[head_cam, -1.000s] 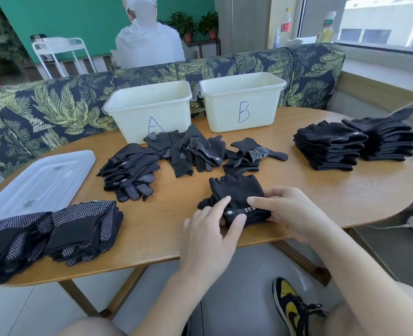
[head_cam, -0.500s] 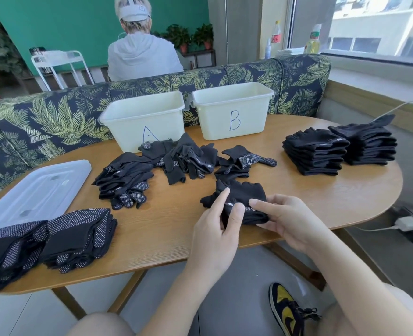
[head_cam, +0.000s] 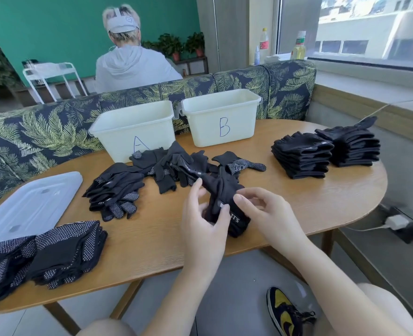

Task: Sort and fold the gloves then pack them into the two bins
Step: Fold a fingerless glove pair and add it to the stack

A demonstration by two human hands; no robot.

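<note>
The folded black fabric glove (head_cam: 221, 202) has lifted off the wooden tabletop (head_cam: 297, 202). It sits between both hands. Left hand (head_cam: 204, 224) and right hand (head_cam: 267, 214) pinch it.

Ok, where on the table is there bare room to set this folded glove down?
Bare wood lies between the loose glove pile and the plain folded stacks, and right of the dotted stacks at the near edge. In front of bin A it is crowded.

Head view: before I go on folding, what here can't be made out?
- Bin A and bin B: contents hidden by their walls.
- Glove held by left hand and right hand: cuff lettering partly covered by the thumb.
- Dotted stacks: cut off by left edge.
</note>
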